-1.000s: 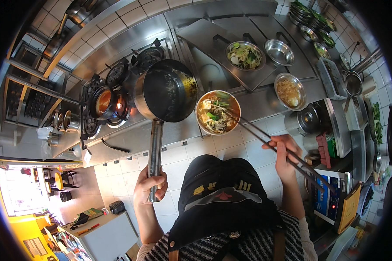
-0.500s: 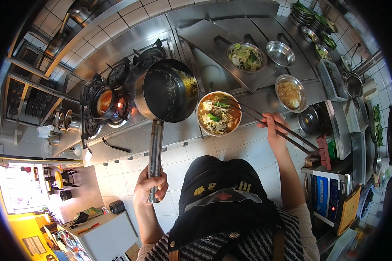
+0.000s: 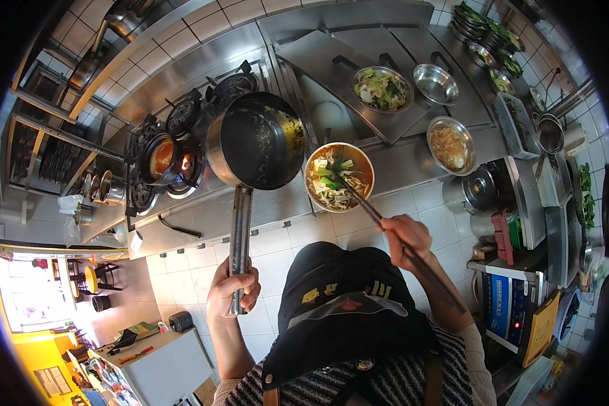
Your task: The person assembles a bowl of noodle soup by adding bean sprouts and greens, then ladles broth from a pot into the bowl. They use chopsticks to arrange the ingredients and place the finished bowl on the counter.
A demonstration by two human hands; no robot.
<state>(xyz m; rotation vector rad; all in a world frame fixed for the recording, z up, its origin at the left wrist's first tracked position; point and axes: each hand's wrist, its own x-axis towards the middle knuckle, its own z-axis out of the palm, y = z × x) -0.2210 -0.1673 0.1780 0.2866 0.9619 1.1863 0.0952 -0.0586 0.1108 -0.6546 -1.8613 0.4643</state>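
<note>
2 chopsticks (image 3: pixel 365 204) now closer together.

The left hand (image 3: pixel 231 287) curls tight, left forearm (image 3: pixel 233 348) behind its fingers; the right hand (image 3: pixel 407 242) bends its fingers inward, right forearm (image 3: pixel 444 314) slanting back from them.

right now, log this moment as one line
left hand: gripping pan handle; right hand: holding chopsticks, tips in bowl; flame: burning
</note>
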